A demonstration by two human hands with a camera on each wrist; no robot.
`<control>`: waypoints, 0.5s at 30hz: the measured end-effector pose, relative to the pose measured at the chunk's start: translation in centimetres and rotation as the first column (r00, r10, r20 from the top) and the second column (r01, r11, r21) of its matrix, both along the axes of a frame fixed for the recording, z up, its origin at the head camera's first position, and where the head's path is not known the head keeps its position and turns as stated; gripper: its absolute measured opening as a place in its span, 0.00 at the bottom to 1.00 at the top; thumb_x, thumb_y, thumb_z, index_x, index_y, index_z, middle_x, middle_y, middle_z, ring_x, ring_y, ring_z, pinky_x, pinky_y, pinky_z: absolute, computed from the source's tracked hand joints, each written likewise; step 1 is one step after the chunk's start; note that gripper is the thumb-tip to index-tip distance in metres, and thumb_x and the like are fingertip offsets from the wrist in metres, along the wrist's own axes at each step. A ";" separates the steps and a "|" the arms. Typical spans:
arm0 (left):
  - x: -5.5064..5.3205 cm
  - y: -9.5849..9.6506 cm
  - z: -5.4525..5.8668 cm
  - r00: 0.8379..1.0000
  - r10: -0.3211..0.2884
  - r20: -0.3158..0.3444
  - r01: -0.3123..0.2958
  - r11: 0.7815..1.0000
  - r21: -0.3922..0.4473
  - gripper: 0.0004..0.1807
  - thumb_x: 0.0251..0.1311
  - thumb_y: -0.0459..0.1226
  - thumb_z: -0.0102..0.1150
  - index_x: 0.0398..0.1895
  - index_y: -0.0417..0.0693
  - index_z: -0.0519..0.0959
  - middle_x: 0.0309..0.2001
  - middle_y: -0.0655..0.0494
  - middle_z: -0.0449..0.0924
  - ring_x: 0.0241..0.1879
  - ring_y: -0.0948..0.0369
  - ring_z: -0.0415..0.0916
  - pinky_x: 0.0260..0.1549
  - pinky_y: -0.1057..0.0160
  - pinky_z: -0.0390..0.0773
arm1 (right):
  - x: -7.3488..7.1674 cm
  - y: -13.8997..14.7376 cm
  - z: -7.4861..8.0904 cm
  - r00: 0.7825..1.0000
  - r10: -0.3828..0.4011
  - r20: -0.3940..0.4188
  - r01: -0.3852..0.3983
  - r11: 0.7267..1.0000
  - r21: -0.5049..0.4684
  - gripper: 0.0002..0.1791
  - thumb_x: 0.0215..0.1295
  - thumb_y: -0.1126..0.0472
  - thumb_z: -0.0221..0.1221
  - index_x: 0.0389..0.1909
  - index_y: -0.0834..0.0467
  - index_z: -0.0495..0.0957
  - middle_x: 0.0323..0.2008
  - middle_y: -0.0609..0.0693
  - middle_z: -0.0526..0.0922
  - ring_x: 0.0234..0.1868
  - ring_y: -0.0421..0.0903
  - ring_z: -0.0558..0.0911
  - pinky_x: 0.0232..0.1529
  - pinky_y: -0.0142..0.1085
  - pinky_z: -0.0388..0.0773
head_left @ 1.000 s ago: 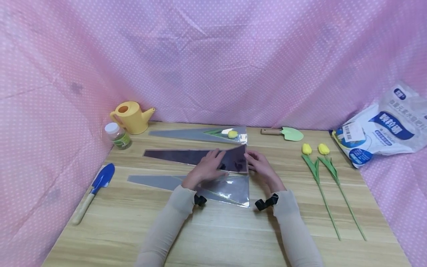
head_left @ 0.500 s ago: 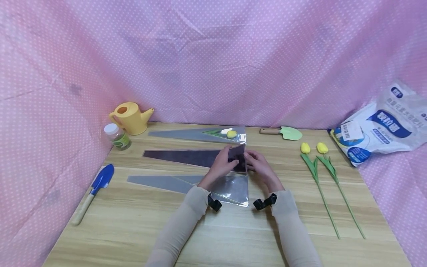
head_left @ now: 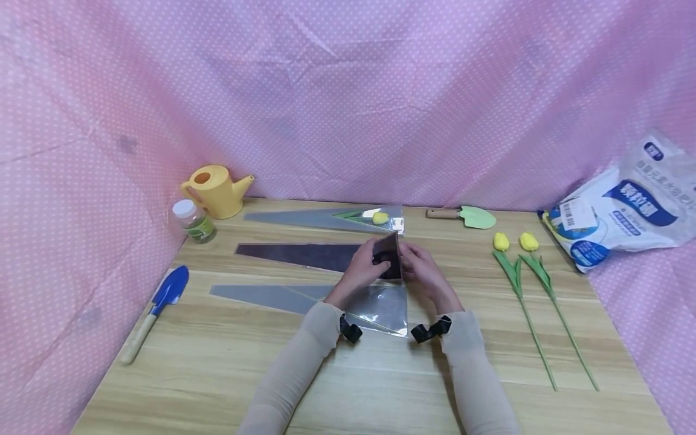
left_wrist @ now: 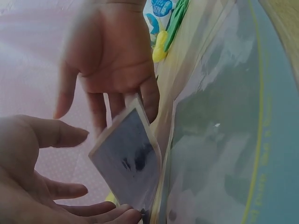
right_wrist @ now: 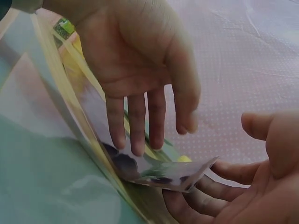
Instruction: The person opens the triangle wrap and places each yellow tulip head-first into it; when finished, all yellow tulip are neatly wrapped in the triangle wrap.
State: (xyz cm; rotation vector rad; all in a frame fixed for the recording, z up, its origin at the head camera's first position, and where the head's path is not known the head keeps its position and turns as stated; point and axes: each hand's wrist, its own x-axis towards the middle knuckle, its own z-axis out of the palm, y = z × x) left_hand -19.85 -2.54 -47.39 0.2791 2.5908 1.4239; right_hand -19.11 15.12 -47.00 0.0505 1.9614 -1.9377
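A dark tapered flower sleeve (head_left: 304, 255) lies across the middle of the table, its wide right end bent upward. My left hand (head_left: 360, 267) rests on it near that end, fingers nearly straight in the left wrist view. My right hand (head_left: 431, 275) is at the raised edge; the right wrist view shows its fingers (right_wrist: 212, 186) under the edge and its thumb apart. Behind lies a clear-and-grey sleeve (head_left: 293, 220) with a yellow tulip (head_left: 380, 218) inside. A similar sleeve (head_left: 244, 294) in front is partly covered by my left forearm.
Two yellow tulips (head_left: 515, 278) lie at the right, before a white-and-blue bag (head_left: 614, 211). A green trowel (head_left: 477, 217) is at the back. On the left are a yellow watering can (head_left: 220, 193), a lidded jar (head_left: 200, 227) and a blue trowel (head_left: 171, 287).
My left hand has slid right along the dark sleeve to its wide end, and that end now stands up more steeply. The right hand has stayed at the edge.
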 end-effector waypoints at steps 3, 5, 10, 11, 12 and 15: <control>0.0 -0.1 0.1 1.000 0.008 0.008 -0.008 1.000 0.021 0.34 0.63 0.44 0.62 0.70 0.43 0.66 0.63 0.42 0.74 0.63 0.48 0.73 0.63 0.47 0.73 | 0.1 -0.2 0.2 1.000 0.024 -0.015 -0.025 0.999 -0.044 0.35 0.80 0.44 0.40 0.75 0.65 0.56 0.72 0.68 0.65 0.68 0.57 0.75 0.67 0.51 0.73; 0.0 -0.1 0.2 1.000 0.014 0.018 -0.015 0.999 0.047 0.33 0.63 0.46 0.63 0.68 0.43 0.68 0.62 0.42 0.75 0.61 0.49 0.75 0.61 0.48 0.75 | 0.2 -0.3 0.3 0.999 0.041 -0.018 -0.042 0.996 -0.076 0.35 0.80 0.44 0.39 0.76 0.64 0.56 0.72 0.67 0.64 0.64 0.51 0.79 0.65 0.48 0.75; -0.1 -0.1 0.2 0.999 0.033 0.021 -0.035 0.997 0.074 0.30 0.62 0.50 0.64 0.61 0.44 0.71 0.57 0.44 0.79 0.56 0.50 0.80 0.56 0.51 0.79 | 0.4 -0.8 0.7 0.999 0.046 0.004 -0.045 0.991 -0.128 0.34 0.80 0.43 0.37 0.76 0.62 0.55 0.73 0.67 0.63 0.52 0.37 0.81 0.59 0.43 0.80; -0.1 -0.2 0.2 0.999 0.038 0.022 -0.039 0.997 0.074 0.29 0.62 0.51 0.64 0.60 0.44 0.72 0.56 0.44 0.79 0.55 0.51 0.80 0.55 0.51 0.79 | 0.4 -1.0 0.7 0.999 0.044 0.008 -0.042 0.990 -0.136 0.34 0.80 0.43 0.36 0.76 0.62 0.54 0.73 0.67 0.62 0.51 0.37 0.81 0.58 0.43 0.81; -0.1 -0.2 0.2 0.999 0.042 0.021 -0.043 0.997 0.071 0.28 0.62 0.51 0.64 0.58 0.44 0.73 0.55 0.44 0.80 0.54 0.51 0.80 0.54 0.52 0.80 | 0.4 -1.1 0.8 0.999 0.038 0.011 -0.036 0.990 -0.137 0.35 0.80 0.43 0.35 0.76 0.61 0.54 0.73 0.68 0.62 0.50 0.38 0.81 0.57 0.44 0.81; -0.1 -0.3 0.2 0.998 0.058 0.021 -0.059 0.996 0.064 0.25 0.61 0.51 0.64 0.54 0.44 0.74 0.52 0.45 0.81 0.52 0.52 0.81 0.51 0.53 0.80 | 0.4 -1.4 0.9 0.999 0.026 0.022 -0.022 0.987 -0.159 0.36 0.80 0.41 0.34 0.77 0.61 0.51 0.74 0.68 0.60 0.51 0.40 0.81 0.57 0.45 0.81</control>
